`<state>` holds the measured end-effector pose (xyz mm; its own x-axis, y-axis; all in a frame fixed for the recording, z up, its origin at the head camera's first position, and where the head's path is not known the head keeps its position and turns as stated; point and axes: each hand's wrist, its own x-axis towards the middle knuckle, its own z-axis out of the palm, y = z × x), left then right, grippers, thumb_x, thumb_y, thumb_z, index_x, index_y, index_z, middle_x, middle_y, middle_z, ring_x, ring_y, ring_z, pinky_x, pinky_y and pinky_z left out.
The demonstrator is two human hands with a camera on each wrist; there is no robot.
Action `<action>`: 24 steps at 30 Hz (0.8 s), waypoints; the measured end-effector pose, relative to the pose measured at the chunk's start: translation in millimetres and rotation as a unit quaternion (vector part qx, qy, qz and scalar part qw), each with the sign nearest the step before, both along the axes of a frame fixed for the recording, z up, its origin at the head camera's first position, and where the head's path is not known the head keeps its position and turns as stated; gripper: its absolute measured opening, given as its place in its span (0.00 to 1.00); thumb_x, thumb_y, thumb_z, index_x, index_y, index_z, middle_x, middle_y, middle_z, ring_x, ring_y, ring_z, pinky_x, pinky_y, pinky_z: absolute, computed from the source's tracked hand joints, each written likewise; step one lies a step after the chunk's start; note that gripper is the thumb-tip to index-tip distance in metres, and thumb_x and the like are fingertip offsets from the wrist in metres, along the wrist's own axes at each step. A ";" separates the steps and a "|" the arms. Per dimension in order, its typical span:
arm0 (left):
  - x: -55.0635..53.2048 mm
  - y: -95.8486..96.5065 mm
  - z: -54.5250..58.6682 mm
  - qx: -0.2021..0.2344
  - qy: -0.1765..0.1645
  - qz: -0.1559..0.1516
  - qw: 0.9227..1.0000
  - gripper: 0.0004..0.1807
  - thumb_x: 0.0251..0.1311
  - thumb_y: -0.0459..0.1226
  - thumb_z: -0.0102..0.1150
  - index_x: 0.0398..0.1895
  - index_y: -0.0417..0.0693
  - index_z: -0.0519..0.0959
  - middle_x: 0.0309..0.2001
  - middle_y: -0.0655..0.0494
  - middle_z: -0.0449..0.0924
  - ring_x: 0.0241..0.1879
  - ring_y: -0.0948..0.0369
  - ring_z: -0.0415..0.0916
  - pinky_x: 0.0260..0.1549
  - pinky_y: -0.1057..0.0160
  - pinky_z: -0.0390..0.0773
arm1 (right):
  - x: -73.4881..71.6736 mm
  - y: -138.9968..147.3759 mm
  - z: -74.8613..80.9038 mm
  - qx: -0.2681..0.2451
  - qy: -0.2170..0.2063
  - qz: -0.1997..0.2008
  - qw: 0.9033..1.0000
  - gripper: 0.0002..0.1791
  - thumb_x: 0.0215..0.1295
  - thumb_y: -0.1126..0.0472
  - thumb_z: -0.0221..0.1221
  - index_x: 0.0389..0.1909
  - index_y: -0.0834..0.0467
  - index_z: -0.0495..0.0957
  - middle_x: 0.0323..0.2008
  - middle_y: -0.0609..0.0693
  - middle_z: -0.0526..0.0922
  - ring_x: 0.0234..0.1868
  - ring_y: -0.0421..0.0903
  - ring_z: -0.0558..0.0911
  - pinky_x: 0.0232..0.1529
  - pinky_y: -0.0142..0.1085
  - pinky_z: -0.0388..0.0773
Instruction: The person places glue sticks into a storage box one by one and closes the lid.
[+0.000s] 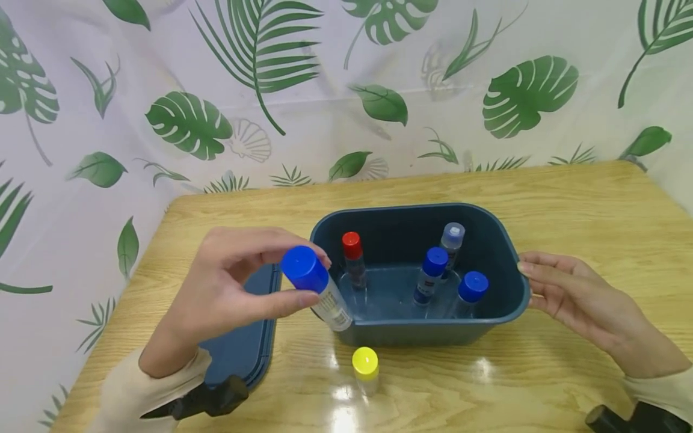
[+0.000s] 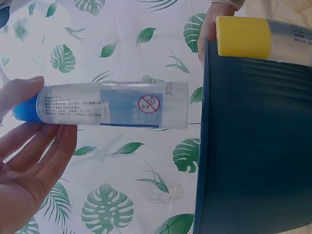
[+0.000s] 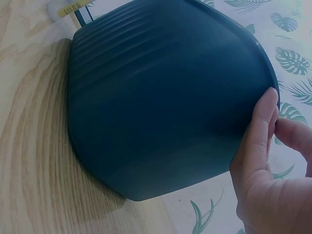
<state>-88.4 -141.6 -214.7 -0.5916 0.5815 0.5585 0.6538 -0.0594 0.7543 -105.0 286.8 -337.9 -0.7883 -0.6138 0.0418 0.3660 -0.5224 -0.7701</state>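
Note:
My left hand (image 1: 243,282) pinches a clear glue bottle with a blue cap (image 1: 305,270) between thumb and fingers. The bottle is tilted, by the left front corner of a dark blue bin (image 1: 417,334). In the left wrist view its clear body (image 2: 141,105) points toward the bin wall. My right hand (image 1: 582,294) grips the bin's right rim, thumb on the edge and fingers outside. Inside the bin stand a red-capped bottle (image 1: 352,255), two blue-capped bottles (image 1: 430,270) and a clear-capped bottle (image 1: 452,237). A yellow-capped bottle (image 1: 366,367) stands on the table before the bin.
A dark blue lid (image 1: 243,343) lies on the wooden table (image 1: 460,385) left of the bin, partly under my left forearm. Behind the table hangs a leaf-patterned cloth (image 1: 325,78). Black wrist straps (image 1: 208,400) show at the bottom corners.

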 end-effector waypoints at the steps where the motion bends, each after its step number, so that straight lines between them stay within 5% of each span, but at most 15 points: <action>1: -0.3 1.5 0.0 -0.003 -0.005 0.007 1.000 0.17 0.51 0.27 0.70 0.44 0.32 0.80 0.42 0.45 0.84 0.41 0.53 0.83 0.44 0.56 0.82 | 0.0 0.7 -0.4 -0.001 0.002 0.000 1.000 0.24 0.74 0.76 0.30 0.54 0.69 0.75 0.49 0.59 0.81 0.49 0.51 0.83 0.49 0.40 0.80; 10: -5.6 17.1 -15.3 -0.003 -0.025 0.043 0.999 0.17 0.50 0.27 0.70 0.44 0.29 0.80 0.42 0.44 0.84 0.42 0.52 0.82 0.46 0.53 0.81 | 2.2 2.2 -9.4 0.006 0.021 0.005 1.000 0.25 0.75 0.75 0.29 0.55 0.68 0.75 0.49 0.57 0.81 0.49 0.49 0.82 0.50 0.39 0.80; 24: -15.3 40.6 -49.1 -0.078 -0.042 0.077 0.993 0.17 0.48 0.27 0.71 0.44 0.38 0.82 0.37 0.53 0.85 0.38 0.62 0.83 0.43 0.60 0.83 | 5.6 2.1 -25.9 0.004 0.043 0.004 0.999 0.24 0.75 0.75 0.30 0.54 0.68 0.75 0.49 0.57 0.81 0.49 0.49 0.82 0.50 0.39 0.80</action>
